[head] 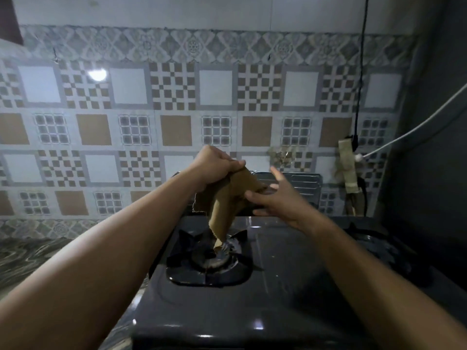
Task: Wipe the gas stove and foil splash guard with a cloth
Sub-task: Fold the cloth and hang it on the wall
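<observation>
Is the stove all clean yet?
Not yet. Nothing looks wiped so far. The left hand grips the brown cloth above the burner, the right hand spreading it. The gas stove and splash guard remain.

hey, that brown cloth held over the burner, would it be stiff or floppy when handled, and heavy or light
Probably floppy: the brown cloth folds and droops from the left hand toward the burner. Likely light, since it hangs from a fingertip grip. Its frayed edge suggests it could snag on the grate.
</observation>
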Tool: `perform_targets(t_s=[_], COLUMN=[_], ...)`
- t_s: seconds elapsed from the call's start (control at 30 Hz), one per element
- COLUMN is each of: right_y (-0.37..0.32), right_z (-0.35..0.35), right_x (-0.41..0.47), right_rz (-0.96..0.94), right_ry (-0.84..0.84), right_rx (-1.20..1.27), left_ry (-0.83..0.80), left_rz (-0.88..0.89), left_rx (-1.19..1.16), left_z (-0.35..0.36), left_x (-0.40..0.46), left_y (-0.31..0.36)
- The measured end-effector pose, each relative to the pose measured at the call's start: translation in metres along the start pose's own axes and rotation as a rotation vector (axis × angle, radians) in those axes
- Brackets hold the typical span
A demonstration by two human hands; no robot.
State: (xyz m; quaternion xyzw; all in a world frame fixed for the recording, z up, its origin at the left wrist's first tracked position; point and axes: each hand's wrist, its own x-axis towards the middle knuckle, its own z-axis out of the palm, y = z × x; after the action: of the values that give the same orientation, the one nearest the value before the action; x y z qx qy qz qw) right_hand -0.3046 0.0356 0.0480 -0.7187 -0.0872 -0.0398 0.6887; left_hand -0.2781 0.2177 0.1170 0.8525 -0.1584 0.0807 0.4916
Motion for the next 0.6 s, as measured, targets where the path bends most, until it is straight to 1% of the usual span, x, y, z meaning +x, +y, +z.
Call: perform_targets(t_s=[0.07,0.17,0.2,0.27,0.33,0.4,0.5,0.6], right_y=[-0.001,-0.002,-0.003,-0.007,-0.012,-0.015,-0.018,-0.020], right_z=[-0.016,-0.040,-0.051,-0.071,-0.090,-0.106,-0.126,-0.140], right_x=[0.011,0.029,0.035,0.041,0.046,0.053,0.069,0.082], right_rz=[-0.134,-0.245,-0.267,-0.303,-0.309,-0.276,-0.259,-0.220], right_ry=[0.034,0.133,0.140,0.104,0.045,0.009,-0.014,-0.022], right_rx=[-0.189,-0.335,-0.371,-0.454,-0.509,-0.531,-0.554,-0.532], left_ry=[-0.011,-0.043,-0.045,-0.058,-0.073,-0.091,-0.118,-0.203], left_rz=[0.016,0.042,0.042,0.040,0.047,0.060,0.062,0.088], left_rx=[0.022,0.067,0.070,0.073,0.073,0.097,0.144,0.118], left_z=[0.021,0.043,0.049,0.060,0.070,0.077,0.087,0.095], left_x=[0.019,0.038,0.044,0.055,0.065,0.074,0.086,0.095], left_y=[0.009,0.019,0.021,0.023,0.024,0.023,0.020,0.016])
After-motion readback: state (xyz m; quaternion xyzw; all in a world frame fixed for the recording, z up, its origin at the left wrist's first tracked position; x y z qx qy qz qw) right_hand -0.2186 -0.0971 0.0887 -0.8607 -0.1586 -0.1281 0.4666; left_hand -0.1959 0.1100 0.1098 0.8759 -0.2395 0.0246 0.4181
